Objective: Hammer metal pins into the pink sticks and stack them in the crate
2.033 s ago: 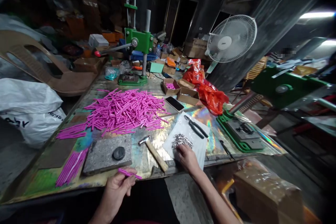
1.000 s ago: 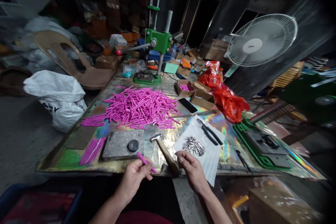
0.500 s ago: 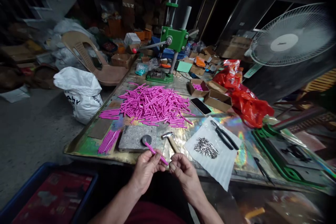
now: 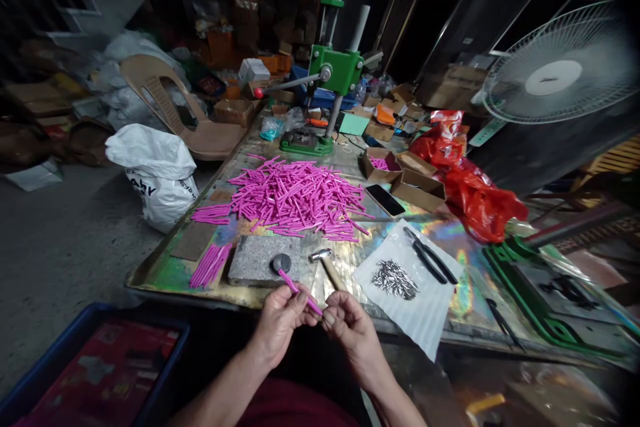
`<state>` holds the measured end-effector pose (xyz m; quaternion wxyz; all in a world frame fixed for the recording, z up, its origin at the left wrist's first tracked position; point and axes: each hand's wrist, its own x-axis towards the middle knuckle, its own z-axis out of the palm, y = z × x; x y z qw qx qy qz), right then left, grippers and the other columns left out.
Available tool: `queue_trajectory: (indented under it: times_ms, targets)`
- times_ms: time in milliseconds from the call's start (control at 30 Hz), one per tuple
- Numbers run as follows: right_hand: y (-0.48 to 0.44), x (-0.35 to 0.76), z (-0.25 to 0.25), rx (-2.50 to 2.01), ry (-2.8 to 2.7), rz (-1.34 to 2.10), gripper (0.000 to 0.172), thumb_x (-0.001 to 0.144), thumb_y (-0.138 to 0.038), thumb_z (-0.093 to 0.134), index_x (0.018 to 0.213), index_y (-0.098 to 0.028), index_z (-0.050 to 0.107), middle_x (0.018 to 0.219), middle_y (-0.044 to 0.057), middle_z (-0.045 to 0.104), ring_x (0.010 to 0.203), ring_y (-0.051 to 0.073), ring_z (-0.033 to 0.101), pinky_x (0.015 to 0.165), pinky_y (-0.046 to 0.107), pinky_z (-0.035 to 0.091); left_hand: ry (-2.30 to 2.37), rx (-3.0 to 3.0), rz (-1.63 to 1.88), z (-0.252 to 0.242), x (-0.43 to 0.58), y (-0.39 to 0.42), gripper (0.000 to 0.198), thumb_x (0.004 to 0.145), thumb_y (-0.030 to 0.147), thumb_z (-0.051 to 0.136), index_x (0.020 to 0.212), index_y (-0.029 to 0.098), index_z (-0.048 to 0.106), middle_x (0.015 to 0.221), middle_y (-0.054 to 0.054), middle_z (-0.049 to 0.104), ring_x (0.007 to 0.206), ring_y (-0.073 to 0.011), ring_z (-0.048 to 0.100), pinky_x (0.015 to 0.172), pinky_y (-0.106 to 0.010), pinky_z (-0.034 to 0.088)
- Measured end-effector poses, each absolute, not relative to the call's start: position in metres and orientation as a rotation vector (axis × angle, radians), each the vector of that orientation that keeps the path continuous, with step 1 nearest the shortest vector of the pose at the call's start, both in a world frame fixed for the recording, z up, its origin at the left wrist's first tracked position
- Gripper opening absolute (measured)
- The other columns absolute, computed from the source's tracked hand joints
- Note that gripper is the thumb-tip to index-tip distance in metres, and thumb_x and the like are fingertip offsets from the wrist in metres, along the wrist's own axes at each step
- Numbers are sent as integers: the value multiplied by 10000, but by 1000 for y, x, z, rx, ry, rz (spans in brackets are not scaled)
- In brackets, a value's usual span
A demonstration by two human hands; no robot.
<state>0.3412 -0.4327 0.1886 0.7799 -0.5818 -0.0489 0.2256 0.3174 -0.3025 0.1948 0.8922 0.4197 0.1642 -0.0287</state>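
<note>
The left hand (image 4: pixel 280 321) firmly pinches a pink stick (image 4: pixel 287 281) at the counter's (image 4: pixel 170 272) near edge; the right hand's (image 4: pixel 353 330) fingers curl at its end — hold unclear. Seemingly end-work — next calls for steadiness.

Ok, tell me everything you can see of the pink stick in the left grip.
The pink stick is slim and roughly straight, evenly coloured, and looks like plastic. It is pinched aslant in the left grip, which hides part of its middle. Its far end overlaps the dark disc on the grey block in this view; whether they touch, I cannot tell. Its near end slants toward the right grip, close by its fingertips; contact there is unclear too.
</note>
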Motion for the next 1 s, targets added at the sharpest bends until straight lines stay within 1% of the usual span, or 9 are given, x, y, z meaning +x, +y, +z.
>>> queue_trajectory:
  times_ms: [167, 267, 400, 533, 700, 800, 1000]
  targets:
    - [-434, 339, 184, -1230, -101, 483, 243, 670, -340, 639, 748, -199, 457, 532, -78, 387, 484, 73, 310, 472, 202, 231, 313, 1004, -38, 193, 316, -304, 224, 641, 328, 670, 661, 124, 580, 577, -4, 595, 507, -103, 539, 516, -219, 439]
    - [-434, 337, 182, -1242, -64, 472, 249, 670, -349, 638, 767, -207, 458, 524, -80, 388, 477, 77, 319, 467, 203, 232, 298, 1089, -10, 191, 315, -306, 214, 643, 325, 666, 664, 126, 588, 569, 3, 592, 475, -91, 516, 509, -213, 412]
    - [-433, 336, 179, -1256, -33, 456, 288, 695, -356, 618, 884, -207, 461, 530, -74, 425, 488, 92, 367, 492, 220, 275, 307, 1074, 0, 188, 316, -308, 208, 668, 331, 640, 673, 132, 578, 549, 17, 569, 443, -72, 467, 475, -200, 367]
    - [-433, 337, 174, -1221, -80, 481, 290, 736, -324, 588, 958, -195, 453, 568, -64, 459, 521, 94, 405, 536, 233, 304, 320, 1007, -13, 186, 317, -307, 216, 678, 333, 631, 682, 130, 558, 559, 15, 561, 449, -69, 469, 447, -186, 347]
    - [-431, 340, 168, -1257, -96, 447, 287, 719, -337, 607, 931, -194, 476, 568, -68, 434, 530, 94, 399, 532, 228, 301, 388, 936, -15, 190, 317, -307, 238, 627, 331, 676, 688, 135, 555, 587, 14, 562, 522, -93, 516, 454, -187, 387]
    - [-428, 340, 169, -1291, -100, 426, 308, 697, -370, 619, 912, -192, 489, 562, -68, 431, 521, 95, 394, 522, 226, 302, 410, 919, -11, 191, 316, -307, 255, 603, 334, 693, 682, 138, 550, 573, 12, 561, 540, -110, 534, 437, -187, 387]
    - [-429, 340, 171, -1347, -90, 428, 315, 717, -448, 565, 876, -180, 517, 569, -33, 486, 529, 110, 423, 520, 238, 335, 387, 1004, 90, 188, 322, -291, 238, 651, 352, 649, 679, 137, 551, 559, 9, 574, 494, -100, 527, 404, -174, 342]
